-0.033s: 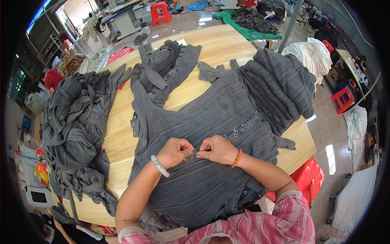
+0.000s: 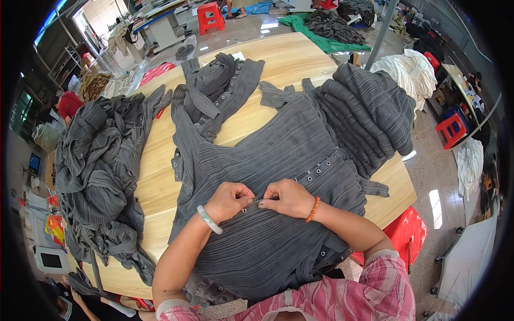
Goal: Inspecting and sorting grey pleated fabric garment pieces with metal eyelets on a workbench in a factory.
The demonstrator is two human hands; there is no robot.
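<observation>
A dark grey ribbed garment (image 2: 278, 136) lies spread over the table in front of me, with a row of ring-shaped metal fasteners along its front. My left hand (image 2: 229, 201) pinches the garment's front edge between thumb and fingertips. Close on the right, my right hand (image 2: 288, 198) is closed in a pinch on the same edge. One ring fastener (image 2: 244, 210) shows just below my left fingertips. A small bit of cloth, or something thin, spans the narrow gap between the two pinches; I cannot make out its details.
A loose heap of grey garments (image 2: 101, 160) covers the left of the wooden table (image 2: 160, 198). At the right stands a stack of folded grey garments (image 2: 369, 112). Another buttoned grey piece (image 2: 219, 88) lies at the far side. A red stool (image 2: 211, 17) stands on the floor beyond.
</observation>
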